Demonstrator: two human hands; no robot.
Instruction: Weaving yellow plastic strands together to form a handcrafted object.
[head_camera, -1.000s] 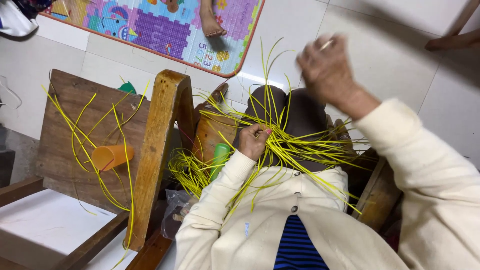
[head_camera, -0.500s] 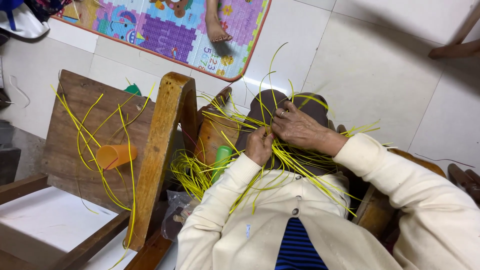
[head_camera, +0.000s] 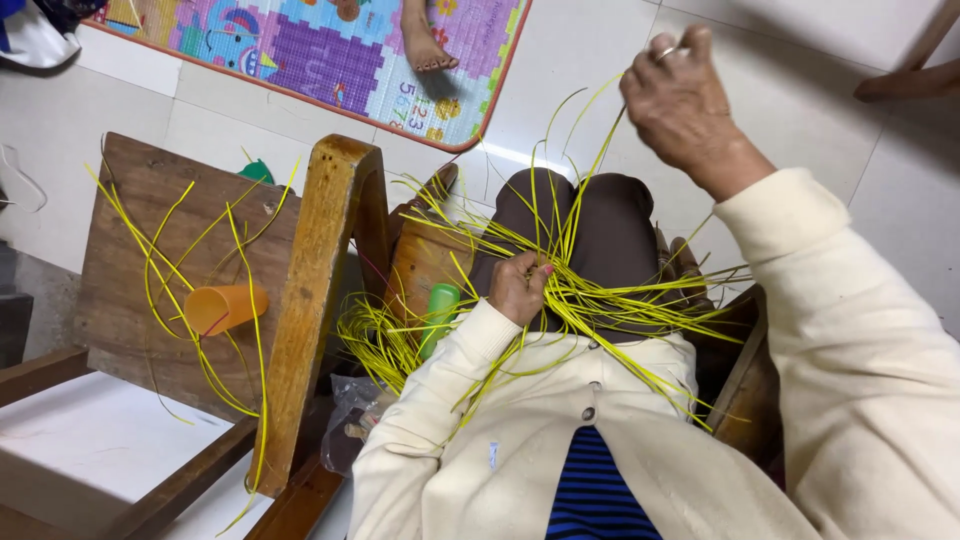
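Orange cup (head_camera: 225, 307) lies on wooden chair (head_camera: 180, 290), well left of both hands. Left hand (head_camera: 520, 288) is clenched on the yellow strips (head_camera: 600, 300) in the lap. Right hand (head_camera: 680, 100), raised up-right, pinches one strip, drawn taut. Risk: if pulled too hard, strip could snap or bundle slip.

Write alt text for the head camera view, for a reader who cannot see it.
Seen from above, a seated person's left hand pins a bundle of yellow strips on the lap while the right hand pulls one strip upward. A wooden chair beside them holds an orange cup and loose strips.
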